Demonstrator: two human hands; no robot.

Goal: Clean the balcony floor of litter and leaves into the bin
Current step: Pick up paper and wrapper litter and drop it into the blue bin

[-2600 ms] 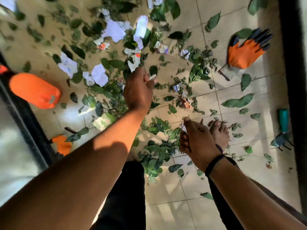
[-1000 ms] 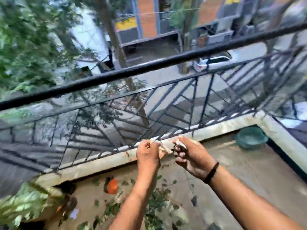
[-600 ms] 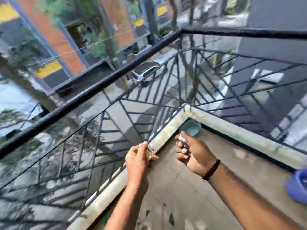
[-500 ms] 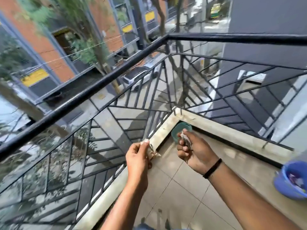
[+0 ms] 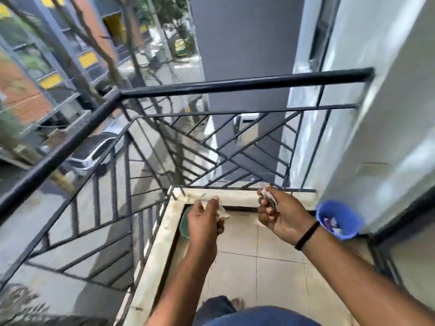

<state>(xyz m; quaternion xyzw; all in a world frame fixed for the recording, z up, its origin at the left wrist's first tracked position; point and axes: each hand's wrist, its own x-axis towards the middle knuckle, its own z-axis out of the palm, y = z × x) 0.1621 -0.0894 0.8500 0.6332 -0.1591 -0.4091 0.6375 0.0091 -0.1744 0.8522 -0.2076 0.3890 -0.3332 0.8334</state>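
Observation:
My left hand (image 5: 204, 222) grips crumpled paper scraps (image 5: 222, 211) that stick out to its right. My right hand (image 5: 281, 214), with a black band at the wrist, pinches another wad of paper litter (image 5: 268, 196) at chest height. A blue bin (image 5: 337, 220) stands on the floor against the white wall, just right of my right hand, with bits of paper inside. Both hands hover over the tiled balcony floor (image 5: 254, 267) near its far corner.
A green bowl (image 5: 184, 223) lies in the corner, partly hidden behind my left hand. A black metal railing (image 5: 211, 85) on a pale kerb (image 5: 153, 250) bounds the balcony left and ahead. The white wall (image 5: 388, 137) and a dark door frame close the right side.
The view swung right from the leaf-strewn floor to the balcony's far corner. The blue bin came into view and is now close to my right hand. Both hands keep their paper.

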